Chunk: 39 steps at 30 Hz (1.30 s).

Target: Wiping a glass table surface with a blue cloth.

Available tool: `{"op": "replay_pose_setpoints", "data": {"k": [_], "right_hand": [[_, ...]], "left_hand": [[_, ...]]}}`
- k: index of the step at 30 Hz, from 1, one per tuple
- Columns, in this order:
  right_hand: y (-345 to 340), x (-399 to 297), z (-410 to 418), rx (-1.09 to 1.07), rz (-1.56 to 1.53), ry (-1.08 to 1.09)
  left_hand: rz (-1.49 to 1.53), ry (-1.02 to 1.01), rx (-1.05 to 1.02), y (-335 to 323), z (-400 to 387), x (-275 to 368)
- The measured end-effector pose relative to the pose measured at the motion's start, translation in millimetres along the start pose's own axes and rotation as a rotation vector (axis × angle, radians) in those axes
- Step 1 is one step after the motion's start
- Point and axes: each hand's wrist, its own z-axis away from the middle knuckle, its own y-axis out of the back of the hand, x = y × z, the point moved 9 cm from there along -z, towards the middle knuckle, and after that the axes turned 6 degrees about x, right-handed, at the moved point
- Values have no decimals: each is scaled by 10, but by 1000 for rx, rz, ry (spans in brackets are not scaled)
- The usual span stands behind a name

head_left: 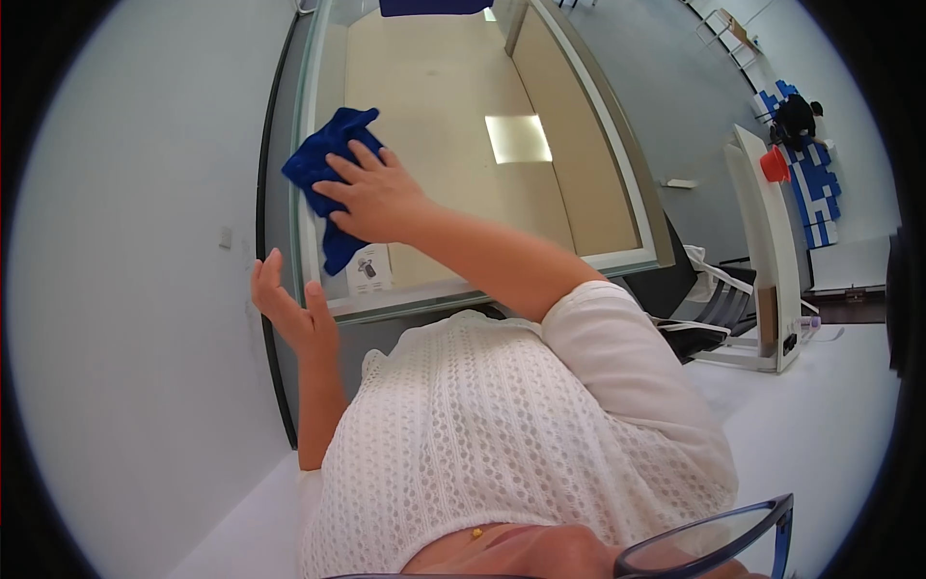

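Observation:
My right hand (376,195) lies spread on a crumpled blue cloth (329,163), pressing it on the glass top (441,195) of a display case. The cloth covers part of the left white border near the front corner and hangs towards a printed card (370,269), which it partly hides. The card bears a small picture and writing. My left hand (289,304) is raised beside the case's near left corner, between it and the wall. Its fingers are apart and hold nothing.
A white wall (159,217) runs close along the left. A dark blue object (435,6) sits at the case's far end. To the right are a chair (723,304), a white table (770,239) with a red container (775,165), and a person (794,119) near blue-and-white boxes (814,181).

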Motion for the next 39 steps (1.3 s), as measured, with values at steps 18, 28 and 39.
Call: {"op": "replay_pose_setpoints", "data": {"k": [18,28,39], "right_hand": [[1294,2200,2080,2,371,-476],[1463,2418,2560,-5,395,-589],[856,1294,1416,-17,313,-263]], "left_hand": [[39,-14,-11,-5,29,-91],[245,51,34,19,38,-134],[406,-53,268,148,119,-121]]}}
